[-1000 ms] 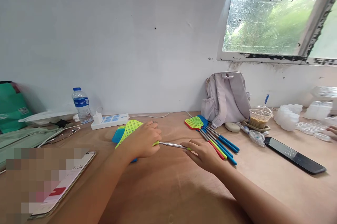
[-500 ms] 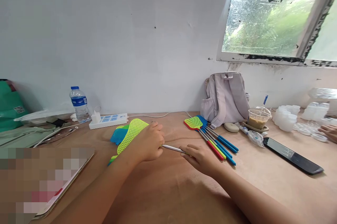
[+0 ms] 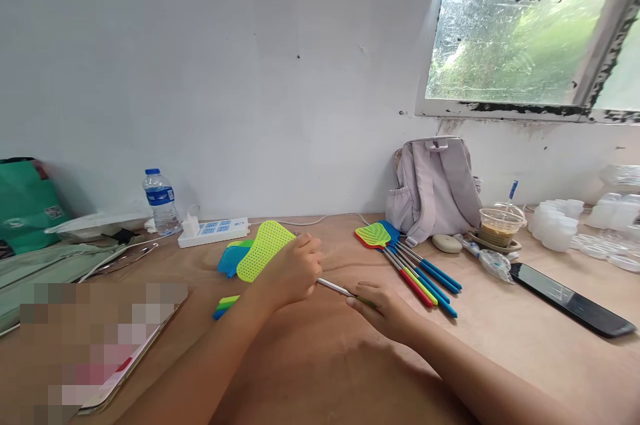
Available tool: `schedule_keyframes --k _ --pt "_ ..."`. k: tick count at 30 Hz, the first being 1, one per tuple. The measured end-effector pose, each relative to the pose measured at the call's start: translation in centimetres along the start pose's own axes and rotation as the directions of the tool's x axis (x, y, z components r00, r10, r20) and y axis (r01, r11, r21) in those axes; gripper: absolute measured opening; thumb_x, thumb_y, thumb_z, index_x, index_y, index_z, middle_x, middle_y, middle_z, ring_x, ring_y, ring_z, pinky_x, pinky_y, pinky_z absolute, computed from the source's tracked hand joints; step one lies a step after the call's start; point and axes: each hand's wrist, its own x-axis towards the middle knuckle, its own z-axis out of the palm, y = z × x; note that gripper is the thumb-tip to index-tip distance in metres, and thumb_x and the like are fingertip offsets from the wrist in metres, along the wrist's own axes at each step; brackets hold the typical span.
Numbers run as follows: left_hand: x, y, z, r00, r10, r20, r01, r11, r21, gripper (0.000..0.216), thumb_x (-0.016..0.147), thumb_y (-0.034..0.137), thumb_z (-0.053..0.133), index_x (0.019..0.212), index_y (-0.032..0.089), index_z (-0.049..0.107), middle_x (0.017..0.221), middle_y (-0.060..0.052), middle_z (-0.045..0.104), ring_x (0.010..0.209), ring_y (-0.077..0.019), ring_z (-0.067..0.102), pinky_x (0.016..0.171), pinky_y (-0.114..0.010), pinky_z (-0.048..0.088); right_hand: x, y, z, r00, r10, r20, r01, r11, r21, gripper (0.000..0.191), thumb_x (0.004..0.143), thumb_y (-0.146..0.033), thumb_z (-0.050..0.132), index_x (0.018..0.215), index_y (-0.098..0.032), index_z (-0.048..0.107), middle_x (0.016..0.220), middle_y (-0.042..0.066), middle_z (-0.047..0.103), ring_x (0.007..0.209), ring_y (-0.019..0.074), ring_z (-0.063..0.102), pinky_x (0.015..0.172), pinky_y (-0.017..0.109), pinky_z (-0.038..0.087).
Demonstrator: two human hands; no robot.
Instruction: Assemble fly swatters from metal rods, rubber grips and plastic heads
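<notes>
My left hand (image 3: pixel 295 270) is closed around the neck of a yellow-green fly swatter (image 3: pixel 265 250), whose perforated head sticks out to the left, tilted up. From that fist the swatter's silver rod runs right to my right hand (image 3: pixel 381 308), which is wrapped around the handle end. A bit of green handle shows under its fingers. Behind the raised head lie blue swatter pieces (image 3: pixel 231 260) with some green. Yellow, green and blue ends (image 3: pixel 225 306) poke out by my left forearm. To the right, several fly swatters (image 3: pixel 417 272) lie together, heads toward the wall, with red, yellow and blue handles.
Along the wall stand a water bottle (image 3: pixel 161 202), a power strip (image 3: pixel 215 230) and a lilac backpack (image 3: pixel 435 188). At right are an iced drink cup (image 3: pixel 499 228), a black phone-like slab (image 3: pixel 570 298) and white plastic bottles (image 3: pixel 555 225). A blurred flat item (image 3: pixel 165 318) lies left.
The view has shifted slightly left. The swatter head is raised a little, showing more of the ends below it. Another person's hand at the right edge has left the view.
</notes>
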Motion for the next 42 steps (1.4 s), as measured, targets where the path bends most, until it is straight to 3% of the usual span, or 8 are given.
schedule_keyframes --k 8,12,18,22,26,30,37,42 --pt "-0.3 -0.4 -0.5 1.000 0.025 0.008 -0.024 0.999 -0.045 0.010 0.067 0.018 0.058 0.056 0.018 0.056 0.074 -0.002 0.057 0.087 -0.0206 0.048 0.092 -0.037 0.028 0.2 -0.8 0.2 0.987 0.118 0.111 -0.132 0.984 0.120 0.024 0.089 -0.030 0.039 0.085 -0.018 0.059 0.063 -0.002 0.055 0.055 0.0090 0.048 0.051 0.019 0.035" --pt "-0.5 -0.5 -1.9 0.989 -0.078 -0.124 0.059 0.987 -0.149 0.028 0.067 0.023 0.058 0.095 0.020 0.056 0.113 -0.005 0.052 0.113 -0.0227 0.039 0.105 -0.040 0.019 0.5 -0.9 -0.2 0.984 0.158 0.078 -0.162 0.985 0.053 0.026 0.089 -0.032 0.037 0.086 -0.018 0.058 0.066 0.000 0.058 0.058 0.0110 0.052 0.053 0.020 0.036" --pt "-1.8 -2.9 -4.4 0.892 -0.270 -0.363 0.250 0.963 -0.101 0.031 0.076 0.023 0.046 0.108 0.022 0.048 0.116 -0.006 0.050 0.114 -0.0226 0.040 0.104 -0.045 0.024 0.8 1.5 -3.0 0.963 0.251 -0.094 -0.267 0.936 -0.230 0.030 0.090 -0.038 0.032 0.093 -0.022 0.057 0.072 0.002 0.062 0.066 0.0169 0.057 0.055 0.024 0.034" --pt "-3.6 -5.8 -4.2 0.796 -0.482 -0.367 0.489 0.869 -0.078 0.029 0.076 0.025 0.046 0.104 0.022 0.050 0.117 -0.007 0.047 0.105 -0.0243 0.047 0.095 -0.044 0.034 0.3 5.1 -5.3 0.873 0.426 -0.238 -0.485 0.805 -0.341 0.033 0.086 -0.046 0.035 0.098 -0.025 0.057 0.076 0.003 0.065 0.069 0.0201 0.059 0.053 0.024 0.033" --pt "-5.6 -8.6 -1.8 0.727 -0.666 -0.168 0.669 0.742 -0.045 0.030 0.074 0.031 0.046 0.102 0.020 0.052 0.119 -0.008 0.043 0.093 -0.0242 0.053 0.086 -0.040 0.040 -0.7 8.3 -6.8 0.728 0.600 -0.332 -0.685 0.630 -0.365 0.031 0.085 -0.045 0.036 0.092 -0.020 0.055 0.067 0.004 0.063 0.059 0.0186 0.056 0.047 0.023 0.028" --pt "-7.0 -10.1 1.8 0.630 -0.767 0.123 0.773 0.635 -0.002 0.036 0.073 0.031 0.044 0.107 0.019 0.051 0.122 -0.010 0.039 0.089 -0.0242 0.056 0.080 -0.036 0.043 -1.4 10.1 -7.4 0.681 0.646 -0.345 -0.731 0.578 -0.362 0.022 0.083 -0.037 0.041 0.077 -0.020 0.053 0.071 0.006 0.063 0.065 0.0185 0.058 0.048 0.023 0.030" --pt "-6.9 -9.0 5.7 0.504 -0.552 0.665 0.776 0.627 -0.068 0.044 0.068 0.017 0.043 0.111 0.019 0.051 0.123 -0.010 0.045 0.095 -0.0230 0.055 0.078 -0.032 0.043 -1.4 10.9 -7.2 0.678 0.643 -0.356 -0.734 0.564 -0.379 0.015 0.082 -0.027 0.043 0.073 -0.018 0.052 0.075 0.006 0.063 0.072 0.0176 0.059 0.057 0.023 0.037" --pt "-6.5 -8.3 5.7 0.438 -0.416 0.797 0.776 0.623 -0.101 0.041 0.054 0.011 0.050 0.093 0.020 0.060 0.098 -0.005 0.061 0.086 -0.0210 0.058 0.066 -0.026 0.045 -1.6 11.8 -7.1 0.670 0.658 -0.344 -0.737 0.529 -0.421 0.018 0.080 -0.027 0.046 0.066 -0.018 0.052 0.069 0.007 0.061 0.070 0.0200 0.058 0.055 0.025 0.036"
